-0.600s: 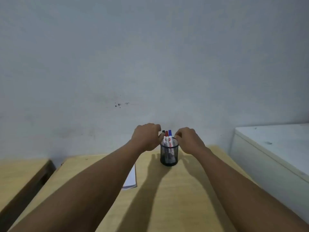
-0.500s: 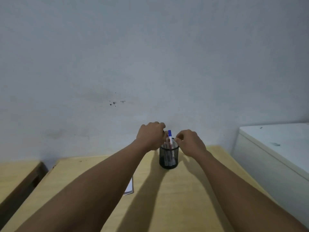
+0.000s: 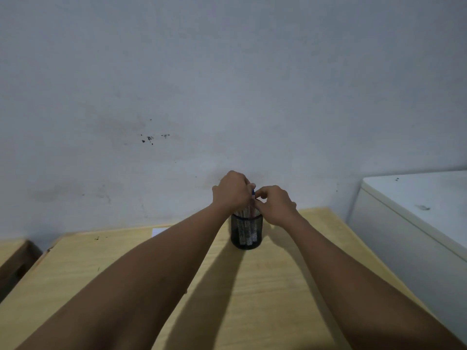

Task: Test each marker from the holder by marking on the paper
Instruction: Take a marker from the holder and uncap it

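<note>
A black mesh holder [image 3: 246,233] stands upright at the far middle of the wooden table [image 3: 265,286], with several markers in it. My left hand [image 3: 231,192] is curled over the marker tops from the left and hides most caps. Only the blue cap of one marker [image 3: 253,192] shows between the hands. My right hand [image 3: 275,207] comes in from the right, its fingertips pinched against that blue marker just above the holder's rim. A white corner of the paper [image 3: 159,231] shows behind my left forearm; the rest is hidden.
A grey wall [image 3: 227,97] rises right behind the table's far edge. A white cabinet [image 3: 417,218] stands close on the right, higher than the table. Another wooden surface [image 3: 12,251] lies at the left, across a dark gap.
My left hand has moved right and closed over the marker tops, hiding the red and black caps. My right hand has drawn in against the blue marker. The paper is now mostly covered by my left arm.
</note>
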{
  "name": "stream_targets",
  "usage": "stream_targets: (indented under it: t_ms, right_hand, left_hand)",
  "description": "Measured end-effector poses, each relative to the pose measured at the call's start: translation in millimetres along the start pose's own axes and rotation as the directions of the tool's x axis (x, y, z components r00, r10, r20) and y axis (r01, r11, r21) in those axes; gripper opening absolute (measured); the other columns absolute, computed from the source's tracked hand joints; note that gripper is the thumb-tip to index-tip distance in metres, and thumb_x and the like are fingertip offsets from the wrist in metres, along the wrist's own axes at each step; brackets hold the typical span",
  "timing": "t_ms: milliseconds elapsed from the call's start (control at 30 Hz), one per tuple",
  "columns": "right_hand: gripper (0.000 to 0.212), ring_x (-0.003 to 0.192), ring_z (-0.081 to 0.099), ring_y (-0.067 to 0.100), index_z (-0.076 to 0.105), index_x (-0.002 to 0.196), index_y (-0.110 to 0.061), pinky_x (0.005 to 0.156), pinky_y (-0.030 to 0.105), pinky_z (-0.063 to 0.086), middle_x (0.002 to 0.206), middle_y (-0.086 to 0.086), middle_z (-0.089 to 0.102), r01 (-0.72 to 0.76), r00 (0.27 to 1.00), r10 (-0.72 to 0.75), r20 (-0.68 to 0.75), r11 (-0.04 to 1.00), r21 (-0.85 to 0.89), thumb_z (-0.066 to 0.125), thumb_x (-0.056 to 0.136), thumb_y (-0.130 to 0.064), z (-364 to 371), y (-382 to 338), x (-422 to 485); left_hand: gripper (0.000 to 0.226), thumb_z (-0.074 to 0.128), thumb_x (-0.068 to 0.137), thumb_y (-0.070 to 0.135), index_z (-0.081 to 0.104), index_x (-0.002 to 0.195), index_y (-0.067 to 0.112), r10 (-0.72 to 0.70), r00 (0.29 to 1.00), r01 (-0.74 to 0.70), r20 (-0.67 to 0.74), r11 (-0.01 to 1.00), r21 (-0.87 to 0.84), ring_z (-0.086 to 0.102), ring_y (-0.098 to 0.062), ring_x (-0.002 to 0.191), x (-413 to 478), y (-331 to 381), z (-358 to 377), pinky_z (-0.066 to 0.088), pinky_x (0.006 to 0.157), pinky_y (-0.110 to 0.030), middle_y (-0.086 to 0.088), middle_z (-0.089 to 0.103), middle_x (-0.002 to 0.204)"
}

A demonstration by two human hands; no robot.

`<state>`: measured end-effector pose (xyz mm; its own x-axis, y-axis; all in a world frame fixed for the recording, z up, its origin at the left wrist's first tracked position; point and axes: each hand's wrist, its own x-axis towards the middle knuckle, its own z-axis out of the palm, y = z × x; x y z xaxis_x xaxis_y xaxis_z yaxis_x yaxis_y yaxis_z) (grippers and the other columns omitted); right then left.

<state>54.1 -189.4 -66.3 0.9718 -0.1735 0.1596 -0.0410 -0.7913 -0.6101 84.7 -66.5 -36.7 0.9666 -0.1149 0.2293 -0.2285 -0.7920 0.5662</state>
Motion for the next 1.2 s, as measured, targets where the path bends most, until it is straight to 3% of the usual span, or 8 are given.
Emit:
stream_targets:
  t_ms: [167,267,400,633,767,967,1100,1200]
  right_hand:
    - [0.032,0.125,0.056,0.023,0.067,0.126,-0.023,0.089,0.037,0.026,0.133,-0.004,0.066,0.07,0.996,-0.068,-0.056,0.996,0.049,0.055,0.1,-0.036,-24,-29,-14]
    - [0.026,0.114,0.065,0.025,0.068,0.119,-0.017,0.098,0.041,0.042,0.119,0.0,0.073,0.146,0.986,-0.128,-0.112,0.974,0.176,0.058,0.099,-0.03,-48,-61,-31]
    - [0.014,0.089,0.075,0.031,0.071,0.101,-0.008,0.082,0.04,0.058,0.093,0.011,0.078,0.249,0.968,-0.217,-0.128,0.897,0.365,0.06,0.098,-0.016,-75,-109,-58]
    - [0.012,0.084,0.073,0.013,0.075,0.101,-0.012,0.072,0.019,0.048,0.083,-0.003,0.075,0.352,0.935,-0.333,-0.12,0.84,0.412,0.066,0.094,-0.011,-75,-182,-105]
    - [0.012,0.06,0.065,-0.006,0.073,0.096,-0.008,0.052,0.006,0.041,0.073,-0.005,0.069,0.355,0.935,-0.326,-0.142,0.835,0.42,0.077,0.086,-0.011,-57,-211,-121]
    - [0.026,0.069,0.061,0.015,0.073,0.095,-0.005,0.058,0.019,0.044,0.079,0.007,0.071,0.261,0.965,-0.25,-0.082,0.868,0.423,0.086,0.078,-0.02,-5,-214,-124]
    - [0.023,0.079,0.068,0.018,0.076,0.098,-0.006,0.074,0.026,0.048,0.089,0.006,0.076,0.223,0.973,-0.229,-0.039,0.87,0.439,0.082,0.081,-0.02,31,-191,-117]
    - [0.03,0.084,0.07,0.018,0.073,0.114,-0.007,0.074,0.024,0.046,0.095,0.01,0.077,0.191,0.976,-0.219,0.01,0.873,0.448,0.077,0.087,-0.017,48,-176,-111]
  left_hand:
    - [0.022,0.057,0.098,0.03,0.063,0.078,0.025,0.017,0.994,-0.023,-0.107,0.998,-0.063,0.049,-0.016,0.086,-14,23,-38,0.026,0.083,-0.041,0.011,0.057,0.086]
    - [0.021,0.051,0.1,0.036,0.066,0.091,0.025,0.02,0.987,-0.04,-0.159,0.992,-0.12,0.052,-0.016,0.093,-27,38,-77,0.026,0.086,-0.042,0.01,0.063,0.097]
    - [0.023,0.053,0.099,0.038,0.072,0.098,0.024,0.024,0.968,-0.074,-0.251,0.978,-0.195,0.058,-0.019,0.104,-54,47,-134,0.028,0.089,-0.044,0.007,0.071,0.109]
    - [0.031,0.053,0.099,0.039,0.073,0.079,0.026,-0.036,0.918,-0.031,-0.394,0.986,-0.162,0.055,-0.015,0.081,-106,23,-213,0.025,0.084,-0.041,0.008,0.068,0.081]
    - [0.032,0.056,0.097,0.038,0.076,0.079,0.022,-0.087,0.886,0.004,-0.455,0.983,-0.181,0.05,-0.004,0.069,-123,-3,-237,0.025,0.082,-0.04,0.009,0.066,0.068]
    - [0.027,0.055,0.097,0.042,0.076,0.087,0.027,-0.071,0.858,0.026,-0.509,0.995,-0.096,0.052,-0.013,0.081,-132,-51,-248,0.021,0.082,-0.039,0.014,0.064,0.075]
    - [0.023,0.057,0.094,0.046,0.075,0.093,0.033,-0.102,0.897,0.101,-0.43,0.995,-0.026,0.053,-0.007,0.086,-135,-116,-222,0.02,0.08,-0.039,0.015,0.072,0.09]
    - [0.023,0.06,0.091,0.051,0.075,0.093,0.034,-0.19,0.917,0.2,-0.352,0.98,-0.009,0.061,-0.011,0.099,-143,-171,-185,0.018,0.08,-0.038,0.015,0.073,0.1]
